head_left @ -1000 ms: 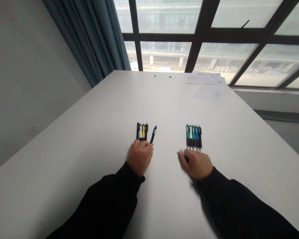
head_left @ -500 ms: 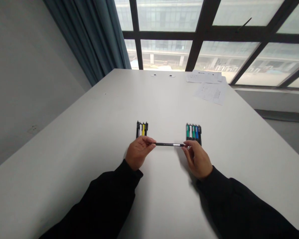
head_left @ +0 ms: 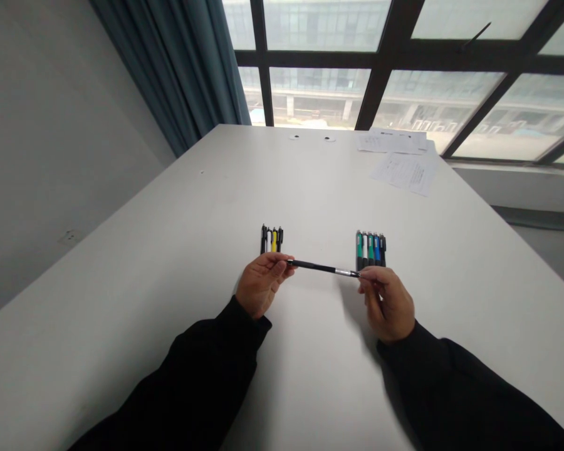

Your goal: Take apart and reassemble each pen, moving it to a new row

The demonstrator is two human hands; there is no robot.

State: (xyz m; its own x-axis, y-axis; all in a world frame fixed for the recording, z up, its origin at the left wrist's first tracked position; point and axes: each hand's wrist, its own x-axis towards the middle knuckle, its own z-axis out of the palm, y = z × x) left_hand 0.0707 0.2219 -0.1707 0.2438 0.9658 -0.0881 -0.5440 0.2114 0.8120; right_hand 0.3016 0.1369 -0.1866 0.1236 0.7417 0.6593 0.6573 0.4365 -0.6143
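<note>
The left hand (head_left: pixel 262 289) and right hand (head_left: pixel 386 305) pinch a black pen (head_left: pixel 323 268) by its ends, just below the left pen row (head_left: pixel 272 239) and right pen row (head_left: pixel 370 249), the white table (head_left: pixel 122 300) reaching its far edge at upper centre.

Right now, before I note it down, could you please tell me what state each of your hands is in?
Left hand: closed, holding one end of a black pen.
Right hand: closed, holding the pen's other end.

left hand (head_left: pixel 262 289): thumb and fingers pinched, palm inward | right hand (head_left: pixel 386 305): fingertips pinched, palm inward | forearms: black sleeves (head_left: pixel 202 376), angled toward centre
</note>
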